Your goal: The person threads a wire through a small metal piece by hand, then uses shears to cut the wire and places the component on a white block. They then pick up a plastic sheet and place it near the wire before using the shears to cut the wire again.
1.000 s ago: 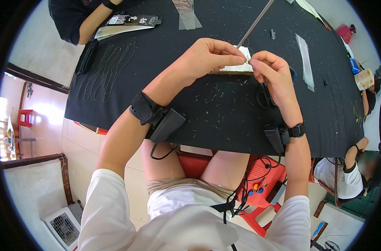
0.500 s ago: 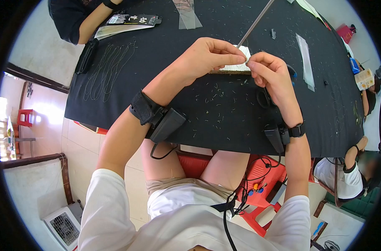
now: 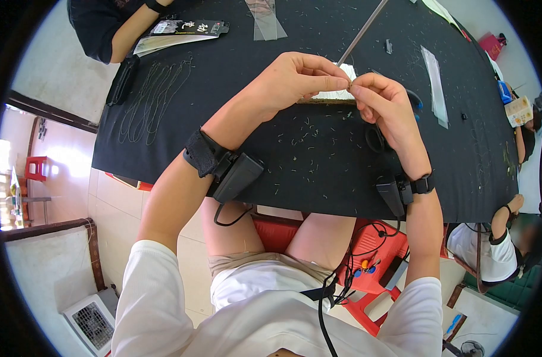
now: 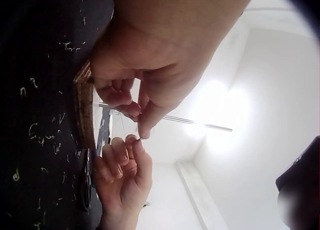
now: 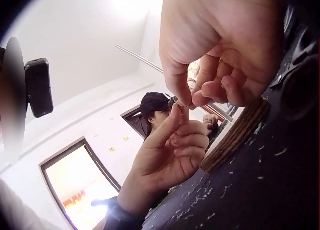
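Note:
Thumb and forefinger of my left hand [image 3: 298, 80] pinch a tiny thing whose shape is too small to tell. My right hand [image 3: 387, 104] meets it fingertip to fingertip, thumb and forefinger also pinched on it. In the left wrist view a small dark tip [image 4: 141, 138] shows at the right hand's fingertips [image 4: 135, 141]. Below and behind the hands lies a white-topped block [image 3: 327, 95] with a brown edge, and a thin metal rod [image 3: 363, 33] rises at a slant from it.
Black scissors handles [image 3: 375, 140] lie beside the right wrist. Thread loops [image 3: 155, 101] spread at the left of the black cloth [image 3: 223, 71], with short clippings near the front. Clear plastic strips [image 3: 434, 86] lie farther right. Another person's arm [image 3: 131, 38] rests at the upper left.
The right hand's fingertips have shifted slightly left, closer against the left hand's fingertips. The left hand has stayed nearly still.

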`<state>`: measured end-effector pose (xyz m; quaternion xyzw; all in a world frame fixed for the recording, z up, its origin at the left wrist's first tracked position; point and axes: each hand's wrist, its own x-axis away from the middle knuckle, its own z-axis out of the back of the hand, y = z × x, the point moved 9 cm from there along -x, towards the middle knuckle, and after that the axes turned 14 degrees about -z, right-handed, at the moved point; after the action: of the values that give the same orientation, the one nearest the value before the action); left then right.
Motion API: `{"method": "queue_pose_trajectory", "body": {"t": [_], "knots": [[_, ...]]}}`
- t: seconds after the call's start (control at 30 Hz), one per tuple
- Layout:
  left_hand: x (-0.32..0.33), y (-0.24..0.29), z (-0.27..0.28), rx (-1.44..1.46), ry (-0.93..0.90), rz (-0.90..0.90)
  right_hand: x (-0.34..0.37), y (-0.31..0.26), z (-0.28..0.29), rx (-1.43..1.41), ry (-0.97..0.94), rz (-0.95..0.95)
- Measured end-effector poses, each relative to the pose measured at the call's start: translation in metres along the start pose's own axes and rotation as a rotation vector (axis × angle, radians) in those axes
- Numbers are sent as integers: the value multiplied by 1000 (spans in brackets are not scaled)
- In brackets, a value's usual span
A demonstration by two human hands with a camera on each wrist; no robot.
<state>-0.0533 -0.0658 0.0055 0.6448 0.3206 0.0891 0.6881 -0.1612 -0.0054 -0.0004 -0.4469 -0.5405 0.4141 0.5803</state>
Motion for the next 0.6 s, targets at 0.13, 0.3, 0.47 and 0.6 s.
{"method": "queue_pose_trajectory", "body": {"t": [0.13,0.3,0.47,0.6], "knots": [[0,1,-1,8,-4,-14,1,-1,-2,10,-8,18],[0,0,0,15,1,-9,1,-3,-1,-53,-28,63],[0,-1,0,-4,13,7,1,-4,1,-53,-15,70],[0,2,-2,-35,-25,-3,2,-4,-1,-31,-5,66]]}}
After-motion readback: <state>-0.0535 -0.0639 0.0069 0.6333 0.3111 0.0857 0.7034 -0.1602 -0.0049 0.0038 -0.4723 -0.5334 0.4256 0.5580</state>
